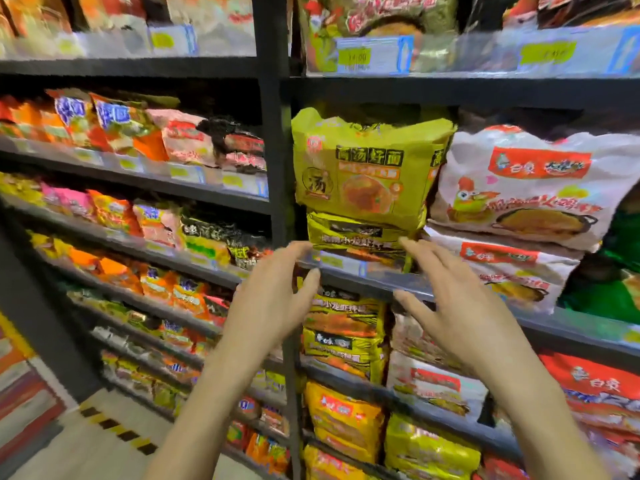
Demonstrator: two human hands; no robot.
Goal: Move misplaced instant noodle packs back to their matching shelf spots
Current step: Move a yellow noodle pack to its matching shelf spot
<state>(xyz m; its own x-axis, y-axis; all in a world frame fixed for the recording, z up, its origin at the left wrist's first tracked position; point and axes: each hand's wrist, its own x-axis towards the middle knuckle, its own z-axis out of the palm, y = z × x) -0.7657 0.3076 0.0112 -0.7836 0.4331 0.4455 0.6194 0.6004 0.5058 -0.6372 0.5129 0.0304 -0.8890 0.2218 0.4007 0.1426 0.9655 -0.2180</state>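
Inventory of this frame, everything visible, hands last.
green-yellow packs: two, one upright on one lying flat, middle shelf, right bay
white packs: two stacked, white with red label, right of those
yellow packs: several, yellow, shelves below
red packs: a few, red, lower right
mixed packs: many, orange, pink, black, left bay
price tags: several, blue-edged, shelf edges
rack: one, black
hazard tape: one strip, yellow-black, floor
left hand: open, empty, by shelf edge
right hand: open, empty, by shelf edge
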